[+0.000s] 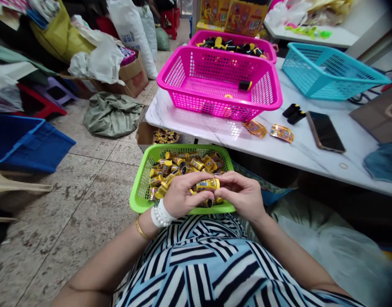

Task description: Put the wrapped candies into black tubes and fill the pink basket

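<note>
— Right, any room?
— Tight: green basket rim at my lap, table edge just beyond, floor open leftward.
— The yellow tube?
— Crosswise above the basket; my left hand and right hand each pinch an end.

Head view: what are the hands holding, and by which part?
A small yellow tube, lying sideways: the left hand pinches its left end, the right hand its right end, above the green basket.

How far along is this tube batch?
Likely done: green plastic basket heaped with yellow-labelled tubes. In hand: left hand and right hand hold one yellow-labelled tube. Likely left: black tubes in the far pink plastic basket, two black tubes on the white table.
</note>
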{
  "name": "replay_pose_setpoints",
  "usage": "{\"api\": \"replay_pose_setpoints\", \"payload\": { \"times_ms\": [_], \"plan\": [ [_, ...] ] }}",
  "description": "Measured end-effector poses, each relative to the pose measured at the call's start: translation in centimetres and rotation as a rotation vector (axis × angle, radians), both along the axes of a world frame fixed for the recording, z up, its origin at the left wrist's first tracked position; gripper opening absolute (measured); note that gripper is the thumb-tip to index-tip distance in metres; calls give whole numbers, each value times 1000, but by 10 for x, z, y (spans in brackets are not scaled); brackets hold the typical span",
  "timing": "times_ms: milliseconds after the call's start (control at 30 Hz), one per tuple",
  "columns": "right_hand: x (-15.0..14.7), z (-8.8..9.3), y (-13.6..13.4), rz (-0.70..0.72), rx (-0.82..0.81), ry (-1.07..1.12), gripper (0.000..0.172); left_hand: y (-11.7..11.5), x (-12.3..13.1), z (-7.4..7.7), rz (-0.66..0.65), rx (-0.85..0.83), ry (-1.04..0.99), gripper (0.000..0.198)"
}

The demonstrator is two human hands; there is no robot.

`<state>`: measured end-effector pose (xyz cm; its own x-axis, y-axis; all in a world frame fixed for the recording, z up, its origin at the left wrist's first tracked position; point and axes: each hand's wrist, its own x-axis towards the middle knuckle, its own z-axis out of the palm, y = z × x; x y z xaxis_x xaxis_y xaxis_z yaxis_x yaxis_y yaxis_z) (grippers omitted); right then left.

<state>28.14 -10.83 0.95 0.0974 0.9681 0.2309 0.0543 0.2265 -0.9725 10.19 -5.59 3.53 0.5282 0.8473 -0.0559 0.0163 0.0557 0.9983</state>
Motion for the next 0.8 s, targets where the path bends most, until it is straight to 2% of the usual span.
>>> {"api": "replay_pose_setpoints", "payload": {
  "times_ms": [67,200,267,333,433,533,600,700,800],
  "plan": [
    [4,-1,0,-30,5,-50,22,2,1,-4,-4,-81,-39,39],
    [7,-7,3,-95,310,-352,23,4,-4,-20,-26,-392,-171,43],
    [2,-14,4,-62,383,-387,25,4,-8,-26,-43,-430,-167,39],
    [-8,-23,3,-71,292,-291,24,3,-11,-30,-34,-375,-121,35],
    [-22,-36,-1,-105,24,-51,23,1,-12,-36,-12,-345,-56,36],
    [-24,-41,-5,8,-144,94,29,-5,-9,-42,-6,-419,-39,38],
    [-20,-39,-5,105,-138,82,34,-9,-7,-45,34,-488,-55,42],
    [-15,-34,-3,201,-82,51,26,-13,-5,-43,82,-606,-147,46],
    [-17,-33,-4,242,-101,170,17,-13,-8,-40,-12,-728,-298,48]
  ]
}}
